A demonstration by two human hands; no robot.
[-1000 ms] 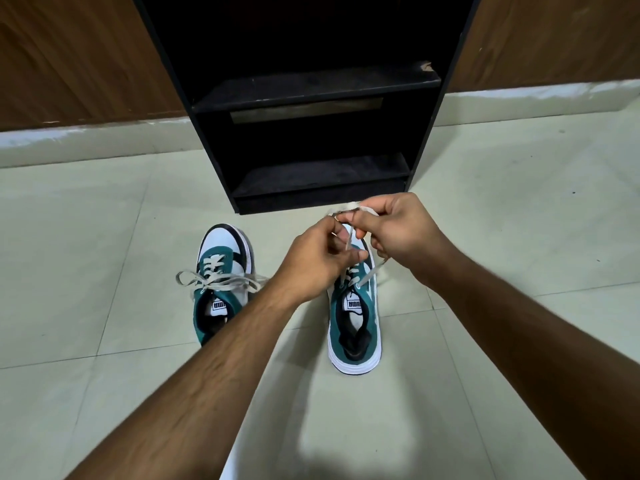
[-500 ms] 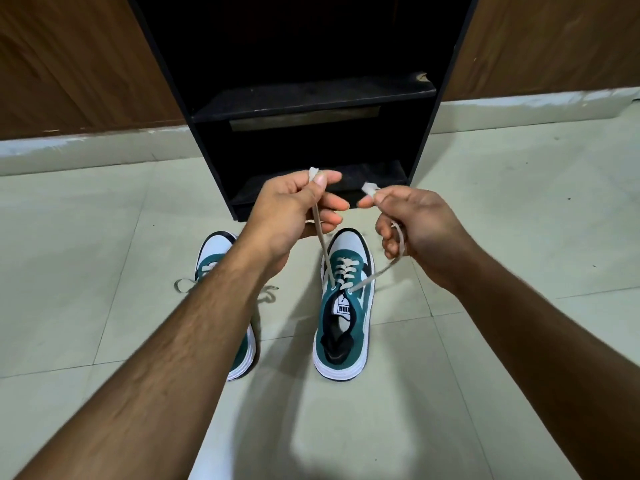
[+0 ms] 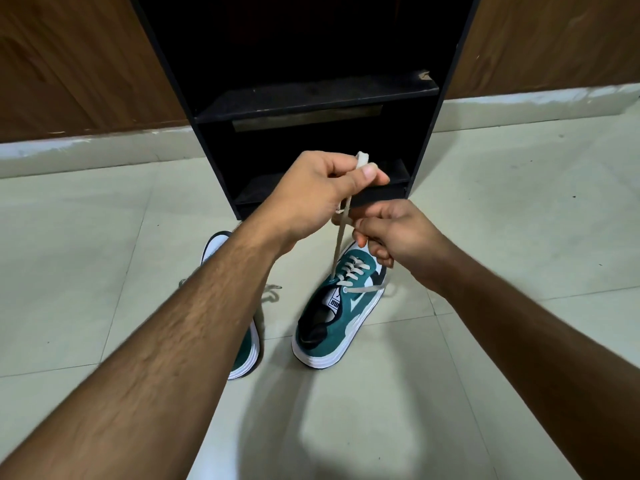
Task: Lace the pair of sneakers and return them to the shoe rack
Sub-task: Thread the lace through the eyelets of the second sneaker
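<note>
- Left of the shoe rack (image 3: 420,140), 1 sneaker (image 3: 247,355) lies under my forearm.
- Before the rack, my left hand (image 3: 311,192) pinches a lace end (image 3: 341,237).
- My right hand (image 3: 394,233) grips the other lace end (image 3: 367,289), above the second sneaker (image 3: 341,317).

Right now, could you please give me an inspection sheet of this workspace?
Surface: pale tiled floor, bare around the shoes.
Job's things: right sneaker on the floor, laced, its lace pulled up; left sneaker beside it, mostly hidden by the left forearm; black rack behind, shelves hold nothing visible.
Clutter: nothing seen.
Grips: left hand pinches one lace end, raised; right hand lower, fingers closed on the other end.
Cables: nothing seen.
Surroundings: wooden panels either side of the rack, pale skirting below.
</note>
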